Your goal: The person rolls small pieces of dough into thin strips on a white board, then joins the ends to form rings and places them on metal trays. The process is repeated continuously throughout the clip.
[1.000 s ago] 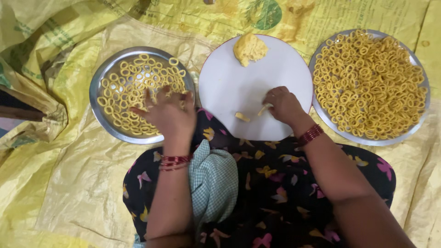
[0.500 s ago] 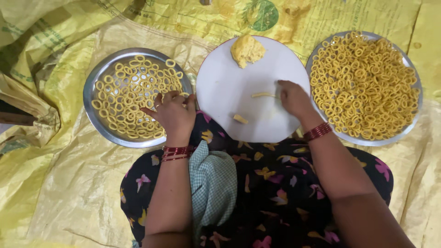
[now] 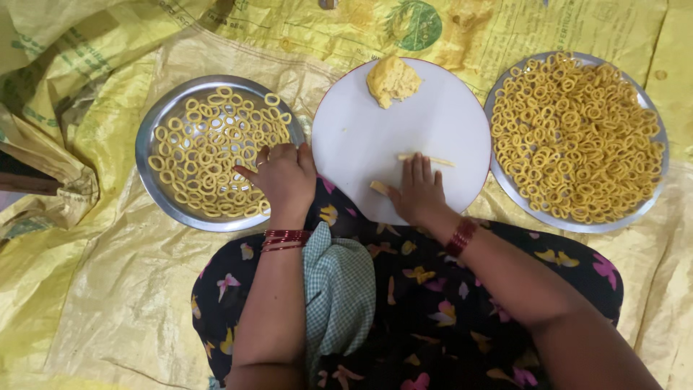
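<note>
Right hand (image 3: 417,189), centre of frame: flat, fingers spread, palm down on a thin dough strand (image 3: 426,158) that lies across the white round board (image 3: 346,144). Nothing gripped; it presses rather than pinches. A short dough stub (image 3: 379,188) sits just beside the thumb.

Left hand (image 3: 283,177), left of centre: loosely curled, fingertips at the near rim of the left steel plate (image 3: 148,180), touching the small dough rings (image 3: 209,155) laid there. Whether it pinches one ring, cannot tell.

Dough lump (image 3: 393,79) at the board's top edge, well apart from both hands.

Handling, by judgement: the strand looks soft, light and slightly oily; likely to stretch or tear if lifted by the middle. Better taken at its ends with fingertips. Rings look equally delicate, easily squashed.

Room: bare board between lump and strand. Right steel plate (image 3: 653,195), right of frame, is heaped with rings nearly to the rim; left plate holds a single layer with gaps. Yellow plastic sheet (image 3: 86,289) covers the floor, crumpled at upper left.
</note>
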